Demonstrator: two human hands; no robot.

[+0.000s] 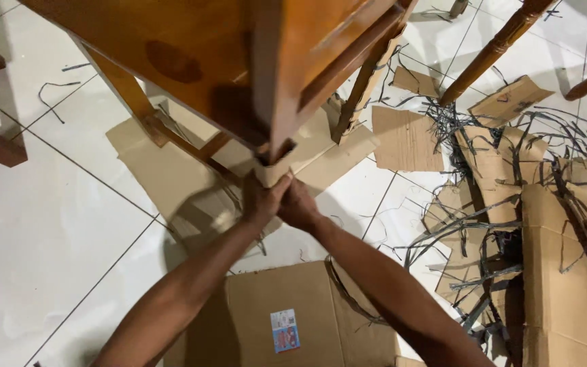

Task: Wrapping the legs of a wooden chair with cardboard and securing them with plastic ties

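A glossy brown wooden chair point(191, 54) fills the top of the view, seen from above. A strip of tan cardboard point(274, 171) wraps the corner below its seat edge. My left hand point(261, 198) and my right hand point(299, 204) meet there side by side, fingers closed on the cardboard strip and pressing it against the wood. Both forearms reach up from the bottom of the view. More of the cardboard wrap runs along the chair's lower rails point(348, 102).
White tiled floor point(42, 224) lies to the left. A flat cardboard box point(287, 299) with a small sticker lies under my arms. Torn cardboard pieces point(405, 139) and tangled dark plastic strapping point(477, 224) litter the right. Other chair legs point(494, 47) stand behind.
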